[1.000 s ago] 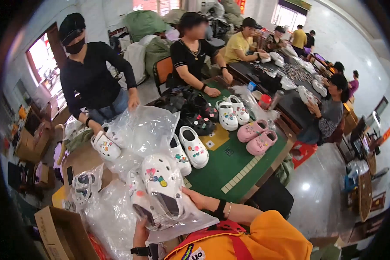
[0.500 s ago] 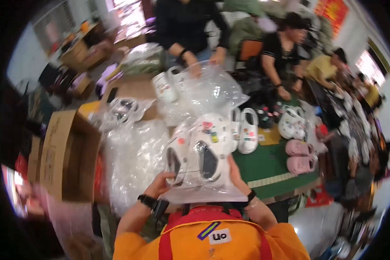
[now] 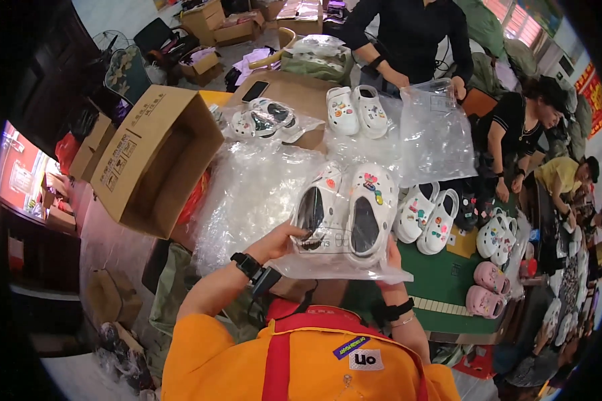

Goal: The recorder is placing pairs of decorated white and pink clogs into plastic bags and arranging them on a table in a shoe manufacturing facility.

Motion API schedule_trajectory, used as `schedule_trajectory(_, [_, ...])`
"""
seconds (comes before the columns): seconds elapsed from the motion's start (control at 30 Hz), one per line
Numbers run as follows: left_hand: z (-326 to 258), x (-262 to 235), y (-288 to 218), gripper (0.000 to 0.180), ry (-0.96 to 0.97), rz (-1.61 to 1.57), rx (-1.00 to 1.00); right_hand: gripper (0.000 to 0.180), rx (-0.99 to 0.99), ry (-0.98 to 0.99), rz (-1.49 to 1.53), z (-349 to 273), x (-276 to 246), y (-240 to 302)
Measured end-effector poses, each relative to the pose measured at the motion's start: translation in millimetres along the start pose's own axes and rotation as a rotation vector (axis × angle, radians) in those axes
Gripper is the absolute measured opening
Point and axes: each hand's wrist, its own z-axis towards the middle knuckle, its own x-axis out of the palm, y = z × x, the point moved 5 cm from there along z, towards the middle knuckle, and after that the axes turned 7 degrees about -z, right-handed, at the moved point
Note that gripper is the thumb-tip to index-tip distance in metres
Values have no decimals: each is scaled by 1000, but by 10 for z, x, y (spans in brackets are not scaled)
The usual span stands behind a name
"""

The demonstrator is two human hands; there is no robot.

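Note:
A pair of white clogs (image 3: 373, 227) with coloured charms lies inside a clear plastic bag (image 3: 294, 266) held over the near side of the table. My left hand (image 3: 282, 240) grips the bag's left side, fingers closed around it. On the right edge, my right hand (image 3: 392, 257) grips the bag too, its fingers partly hidden behind it. Just right of the bag stands another pair of white clogs (image 3: 435, 234), unbagged. Left of the bag spreads a stack of clear plastic bags (image 3: 237, 207).
An open cardboard box (image 3: 117, 184) stands on the left. Bagged clogs (image 3: 264, 120) and a phone (image 3: 255, 91) lie at the back. Opposite, a person in black (image 3: 415, 33) holds an empty bag (image 3: 438, 134) beside white clogs (image 3: 356, 113). Pink clogs (image 3: 488, 287) sit on the green mat (image 3: 425, 267).
My view has swung left, so the scene sits farther right. The person opposite now holds up a flat bag, with the white clogs standing beside it. I still hold the bagged clogs.

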Motion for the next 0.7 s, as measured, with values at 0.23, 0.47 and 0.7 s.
schedule_trajectory(0.23, [223,-133,-444,67,-88,47,33,52,310,-2,328,567,128,-385])
schedule_trajectory(0.47, [602,-136,-1350,58,-93,145,264,60,144,133,371,1402,631,-256])
schedule_trajectory(0.7, [1354,-576,-2328,50,-168,-23,363,56,128,183,328,1895,1113,-77])
